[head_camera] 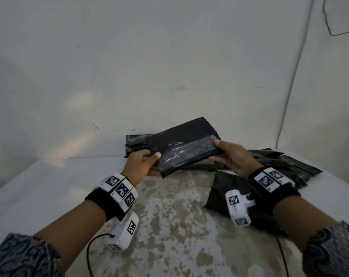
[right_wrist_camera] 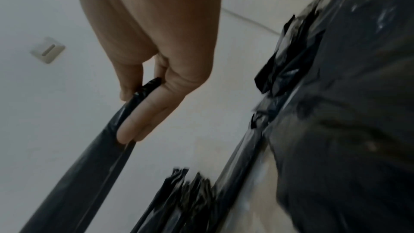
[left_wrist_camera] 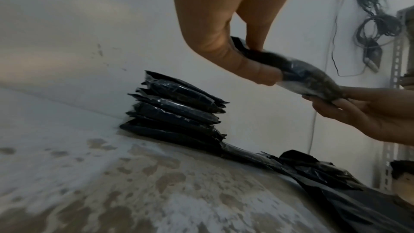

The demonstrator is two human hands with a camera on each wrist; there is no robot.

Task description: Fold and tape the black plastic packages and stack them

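I hold a folded black plastic package (head_camera: 186,148) in the air above the table, with a strip of clear tape along its front. My left hand (head_camera: 144,163) pinches its left end, thumb on top. My right hand (head_camera: 228,156) pinches its right end (right_wrist_camera: 143,93), thumb on the tape and fingers underneath. In the left wrist view the package (left_wrist_camera: 311,79) hangs between my left hand (left_wrist_camera: 253,66) and my right hand (left_wrist_camera: 358,111). A stack of taped packages (left_wrist_camera: 177,111) stands against the wall behind it, partly hidden in the head view (head_camera: 136,144).
Loose unfolded black packages (head_camera: 279,164) lie on the table to the right, one (head_camera: 223,192) just under my right wrist. The worn, blotched tabletop (head_camera: 165,216) spreads in front. Cables (left_wrist_camera: 371,29) hang on the wall at right.
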